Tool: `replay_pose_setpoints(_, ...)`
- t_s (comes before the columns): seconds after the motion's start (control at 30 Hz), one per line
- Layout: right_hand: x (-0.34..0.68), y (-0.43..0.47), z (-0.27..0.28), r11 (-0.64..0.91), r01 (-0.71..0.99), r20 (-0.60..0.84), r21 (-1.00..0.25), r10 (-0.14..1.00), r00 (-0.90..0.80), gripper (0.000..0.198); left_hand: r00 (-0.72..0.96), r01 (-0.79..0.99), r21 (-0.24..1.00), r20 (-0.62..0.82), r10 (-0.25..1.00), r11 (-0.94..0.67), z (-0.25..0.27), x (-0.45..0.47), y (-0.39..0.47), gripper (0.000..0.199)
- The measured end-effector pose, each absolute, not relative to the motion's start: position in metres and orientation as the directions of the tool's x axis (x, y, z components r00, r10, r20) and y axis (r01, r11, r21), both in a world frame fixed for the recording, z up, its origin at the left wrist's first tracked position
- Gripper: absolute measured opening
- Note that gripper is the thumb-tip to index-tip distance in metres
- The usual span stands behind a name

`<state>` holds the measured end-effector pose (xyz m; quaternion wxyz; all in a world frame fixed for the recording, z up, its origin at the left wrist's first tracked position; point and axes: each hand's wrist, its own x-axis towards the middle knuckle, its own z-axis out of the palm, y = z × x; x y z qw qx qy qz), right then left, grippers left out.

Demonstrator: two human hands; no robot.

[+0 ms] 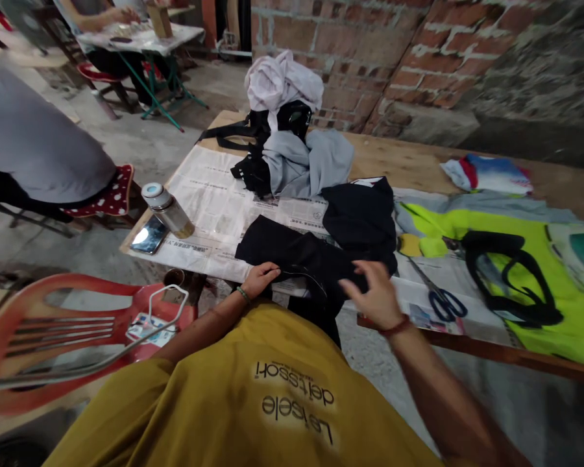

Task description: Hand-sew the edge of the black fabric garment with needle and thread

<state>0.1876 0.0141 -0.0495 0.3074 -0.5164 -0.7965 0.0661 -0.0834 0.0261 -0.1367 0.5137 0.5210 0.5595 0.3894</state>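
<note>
A dark piece of cloth [296,253] lies along the near edge of the table, with a thin pale line on its front edge. My left hand [259,280] is closed on the near left edge of this cloth, thumb and fingers together. Over the cloth's right end is my right hand [376,295], its fingers apart and bent; whether the fingertips touch the fabric cannot be told. Just behind, a second dark folded cloth [363,214] adjoins the first. To the right of my right hand lie scissors [440,298] with dark handles.
Newspaper [214,188] covers the table. A steel flask [168,209] and a phone [149,235] sit at its left corner. Grey cloth [309,162] is heaped behind, yellow-green fabric [496,259] with a black strap [511,285] at right. A red plastic chair [73,324] stands left; a seated person [39,130] is beyond.
</note>
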Motion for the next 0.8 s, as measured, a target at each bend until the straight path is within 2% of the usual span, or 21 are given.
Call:
replay_pose_setpoints(0.1,0.152,0.011,-0.072,0.486,0.797,0.337,-0.36,0.864,-0.374,0.05,0.078,0.233,0.963,-0.157,0.985,0.135,-0.137,-0.084,0.027,0.023)
replay_pose_setpoints(0.17,0.139,0.016,-0.084,0.476,0.798,0.276,-0.369,0.876,-0.395,0.036,0.101,0.271,0.957,-0.13,0.986,0.098,-0.138,-0.085,0.028,0.023)
replay_pose_setpoints(0.23,0.142,0.027,-0.089,0.448,0.763,0.214,-0.467,0.894,-0.394,0.022,0.159,0.312,0.95,-0.072,0.985,0.019,-0.139,-0.087,0.029,0.022)
replay_pose_setpoints(0.33,0.168,0.048,-0.087,0.349,0.685,0.079,-0.64,0.916,-0.393,0.019,0.322,0.4,0.902,0.026,0.946,-0.161,-0.139,-0.09,0.031,0.019)
replay_pose_setpoints(0.4,0.186,0.057,-0.085,0.293,0.674,0.01,-0.678,0.921,-0.39,0.017,0.416,0.474,0.839,0.054,0.908,-0.267,-0.14,-0.091,0.032,0.018)
replay_pose_setpoints(0.5,0.202,0.058,-0.088,0.297,0.693,0.003,-0.657,0.92,-0.392,0.018,0.454,0.578,0.737,0.067,0.888,-0.351,-0.141,-0.093,0.033,0.029)
replay_pose_setpoints(0.6,0.204,0.053,-0.102,0.313,0.718,0.036,-0.622,0.927,-0.373,0.02,0.408,0.617,0.713,0.072,0.91,-0.333,-0.141,-0.095,0.034,0.038)
replay_pose_setpoints(0.8,0.204,0.049,-0.127,0.28,0.766,0.022,-0.579,0.944,-0.329,0.017,0.218,0.556,0.831,-0.127,0.968,-0.016,-0.138,-0.096,0.038,0.041)
